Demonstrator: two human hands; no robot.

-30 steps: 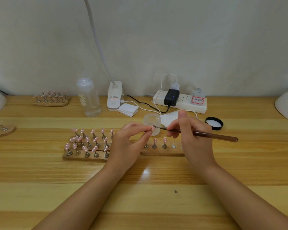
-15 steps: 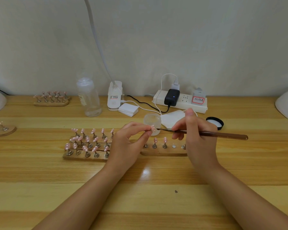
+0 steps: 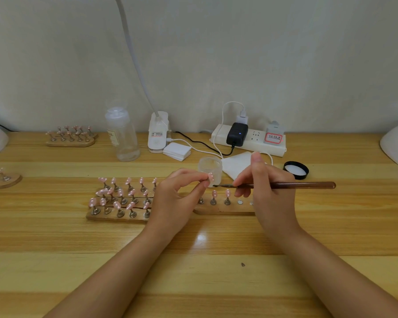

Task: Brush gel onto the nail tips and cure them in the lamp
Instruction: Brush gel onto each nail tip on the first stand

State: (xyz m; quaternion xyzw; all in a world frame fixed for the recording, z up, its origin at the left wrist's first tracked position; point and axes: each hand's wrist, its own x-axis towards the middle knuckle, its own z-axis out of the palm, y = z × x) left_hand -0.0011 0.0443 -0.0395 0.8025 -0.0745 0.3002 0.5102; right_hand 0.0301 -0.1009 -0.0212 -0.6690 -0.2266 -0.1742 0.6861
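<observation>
Two hands worked at twelve o'clock: our left hand [image 3: 177,198] pinched one nail tip [image 3: 211,177], our right hand [image 3: 265,191] gripped the brush [image 3: 285,185] beside it. Many dotted tips stood mounted; we judged curing remained.

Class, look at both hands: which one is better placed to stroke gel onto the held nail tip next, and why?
The right hand: it grips the brush, whose bristles point at the nail tip. The left hand is busy pinching that tip.
</observation>
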